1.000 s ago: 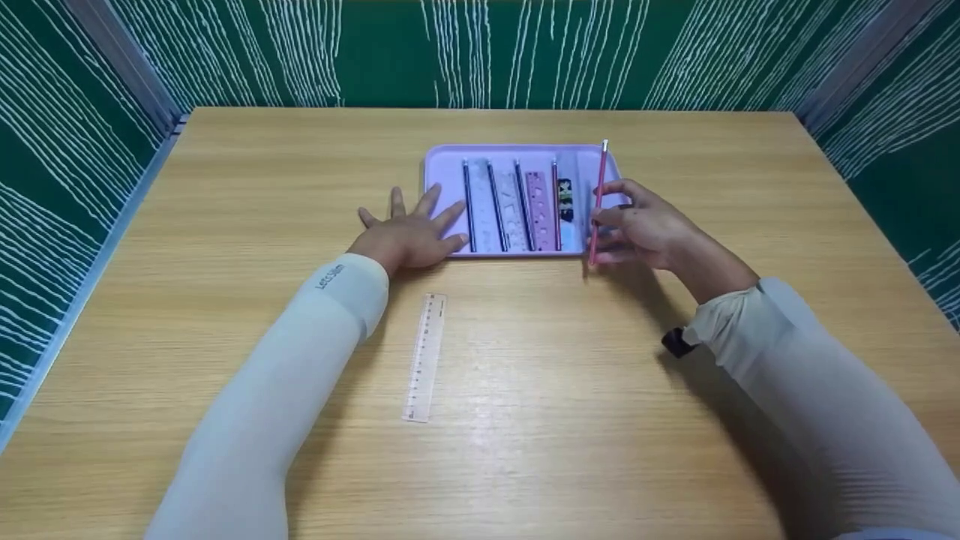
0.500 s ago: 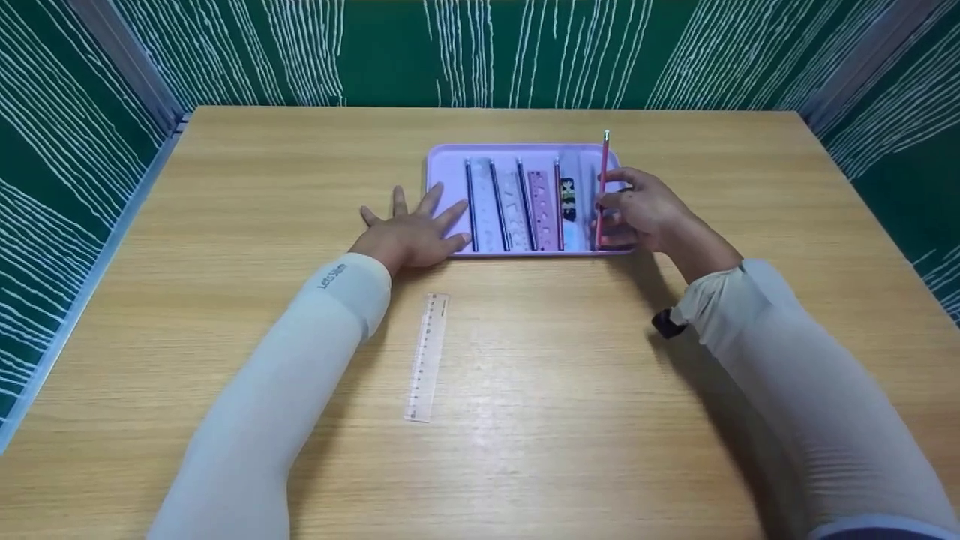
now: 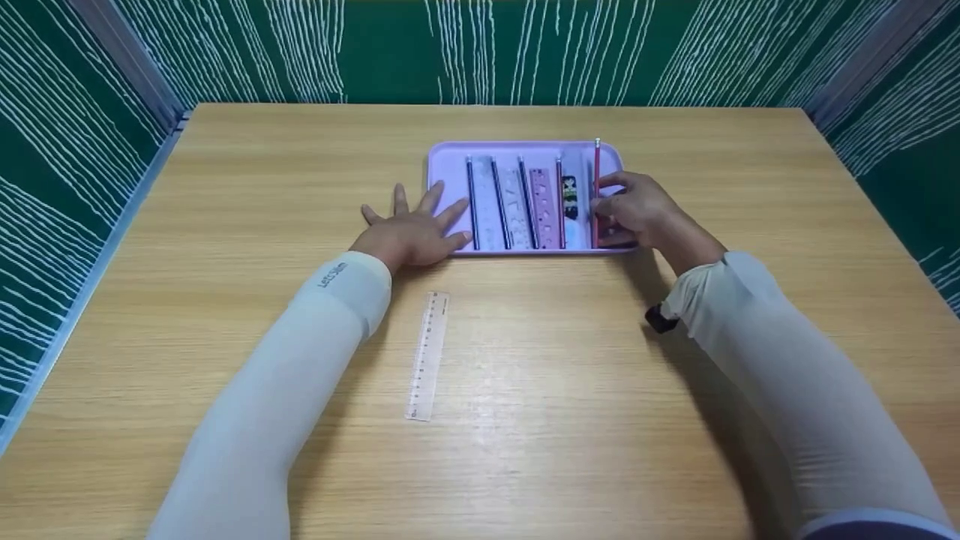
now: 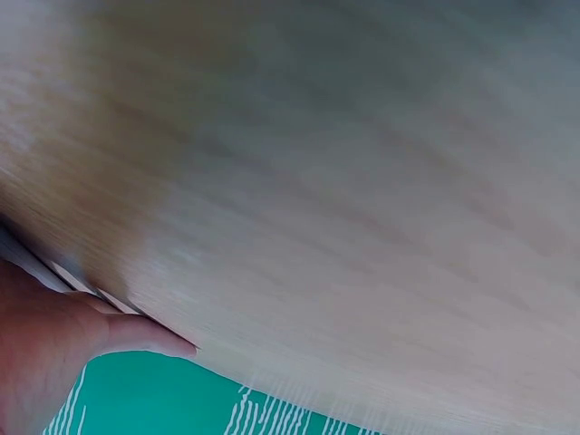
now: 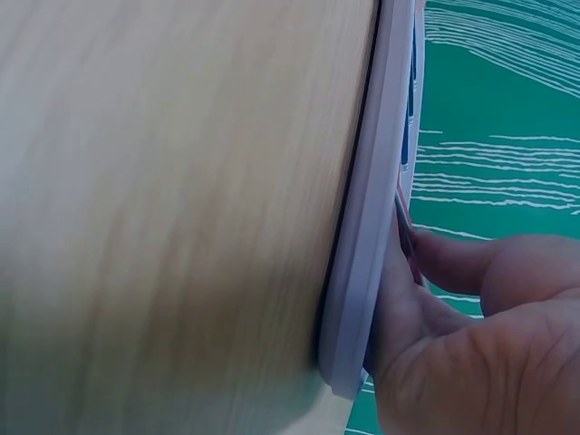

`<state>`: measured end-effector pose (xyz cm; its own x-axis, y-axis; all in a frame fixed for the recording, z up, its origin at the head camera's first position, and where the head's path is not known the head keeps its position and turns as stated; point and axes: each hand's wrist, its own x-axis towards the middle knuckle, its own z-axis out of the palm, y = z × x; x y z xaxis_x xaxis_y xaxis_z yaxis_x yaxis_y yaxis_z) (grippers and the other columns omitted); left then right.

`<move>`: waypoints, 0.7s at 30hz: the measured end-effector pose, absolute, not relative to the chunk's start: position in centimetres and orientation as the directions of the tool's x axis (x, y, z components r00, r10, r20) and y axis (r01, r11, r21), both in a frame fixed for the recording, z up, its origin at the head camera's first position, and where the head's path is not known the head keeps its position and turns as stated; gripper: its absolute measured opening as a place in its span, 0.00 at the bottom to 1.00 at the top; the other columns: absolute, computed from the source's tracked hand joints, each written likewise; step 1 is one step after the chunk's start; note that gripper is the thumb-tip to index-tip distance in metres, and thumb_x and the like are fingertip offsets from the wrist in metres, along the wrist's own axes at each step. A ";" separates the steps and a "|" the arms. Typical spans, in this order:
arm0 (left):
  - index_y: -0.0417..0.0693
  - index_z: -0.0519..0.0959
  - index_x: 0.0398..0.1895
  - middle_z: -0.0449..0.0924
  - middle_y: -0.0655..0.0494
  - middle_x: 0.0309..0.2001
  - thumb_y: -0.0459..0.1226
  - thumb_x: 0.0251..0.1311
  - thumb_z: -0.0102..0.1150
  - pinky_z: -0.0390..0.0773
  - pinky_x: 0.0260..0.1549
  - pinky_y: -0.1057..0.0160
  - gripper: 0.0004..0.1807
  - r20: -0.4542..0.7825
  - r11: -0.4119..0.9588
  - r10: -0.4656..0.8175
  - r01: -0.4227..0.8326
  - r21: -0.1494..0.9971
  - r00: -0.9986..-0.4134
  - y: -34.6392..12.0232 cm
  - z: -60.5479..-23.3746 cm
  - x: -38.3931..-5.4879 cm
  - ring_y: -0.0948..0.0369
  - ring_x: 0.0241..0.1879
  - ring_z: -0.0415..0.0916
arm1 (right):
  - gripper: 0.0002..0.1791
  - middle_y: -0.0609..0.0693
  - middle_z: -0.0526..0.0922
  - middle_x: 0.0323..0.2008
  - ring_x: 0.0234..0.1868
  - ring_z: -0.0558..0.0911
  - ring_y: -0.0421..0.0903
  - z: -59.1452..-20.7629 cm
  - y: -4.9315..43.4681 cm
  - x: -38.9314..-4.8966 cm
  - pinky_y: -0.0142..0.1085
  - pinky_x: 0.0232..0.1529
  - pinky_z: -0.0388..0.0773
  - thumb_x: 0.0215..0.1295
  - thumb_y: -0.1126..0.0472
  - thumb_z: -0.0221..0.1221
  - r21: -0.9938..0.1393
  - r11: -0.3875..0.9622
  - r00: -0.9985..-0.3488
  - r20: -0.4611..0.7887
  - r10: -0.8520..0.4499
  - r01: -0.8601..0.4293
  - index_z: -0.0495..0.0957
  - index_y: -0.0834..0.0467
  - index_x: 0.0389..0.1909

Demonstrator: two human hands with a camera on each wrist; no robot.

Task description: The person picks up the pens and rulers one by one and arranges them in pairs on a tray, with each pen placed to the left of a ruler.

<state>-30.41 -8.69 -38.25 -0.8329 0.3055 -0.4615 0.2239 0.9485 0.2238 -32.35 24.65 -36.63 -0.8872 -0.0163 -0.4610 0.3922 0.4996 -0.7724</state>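
A lilac tray (image 3: 450, 169) lies on the table, holding several dark pencils, patterned rulers and a red pencil in upright rows. At its right end my right hand (image 3: 637, 210) pinches a red pencil (image 3: 597, 161) between thumb and fingers, the pencil lined up with the others. In the right wrist view the thumb and fingers of that hand reach over the tray's rim (image 5: 362, 208). My left hand (image 3: 409, 236) rests with fingers spread, its thumb and forefinger over the tray's left edge. A clear ruler (image 3: 427, 356) lies on the table in front of the tray.
The wooden table (image 3: 562, 390) extends on all sides of the tray. Green walls with white streaks (image 3: 382, 52) stand behind it and at both sides. A black item (image 3: 661, 319) shows at the right sleeve cuff.
My right hand has brought the red pencil from over the tray's front edge into the tray's right part and lowered it there. The left hand has stayed in place.
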 end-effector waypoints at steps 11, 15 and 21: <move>0.90 0.31 0.77 0.13 0.66 0.82 0.74 0.67 0.28 0.21 0.59 0.15 0.38 -0.463 0.947 0.308 0.222 0.230 -0.831 -8.7 -38.2 -30.4 0.33 0.77 0.12 | 0.33 0.61 0.72 0.65 0.58 0.79 0.54 -36.5 24.0 -32.2 0.46 0.57 0.84 0.76 0.63 0.56 -0.698 0.618 -0.891 -0.455 0.010 0.363 0.59 0.57 0.79; 0.91 0.31 0.77 0.13 0.66 0.81 0.74 0.67 0.28 0.21 0.59 0.15 0.39 -0.463 0.948 0.307 0.222 0.230 -0.831 -8.7 -38.2 -30.4 0.33 0.77 0.12 | 0.32 0.61 0.73 0.64 0.58 0.80 0.55 -36.5 23.7 -32.1 0.45 0.55 0.85 0.75 0.63 0.57 -0.678 0.638 -0.890 -0.454 0.027 0.365 0.62 0.58 0.77; 0.91 0.31 0.77 0.13 0.66 0.82 0.74 0.67 0.28 0.21 0.59 0.15 0.38 -0.460 0.947 0.309 0.221 0.235 -0.832 -8.7 -38.1 -30.4 0.33 0.77 0.12 | 0.29 0.61 0.74 0.63 0.56 0.81 0.54 -36.6 23.4 -31.9 0.43 0.53 0.86 0.74 0.62 0.58 -0.656 0.677 -0.908 -0.417 0.042 0.333 0.67 0.60 0.74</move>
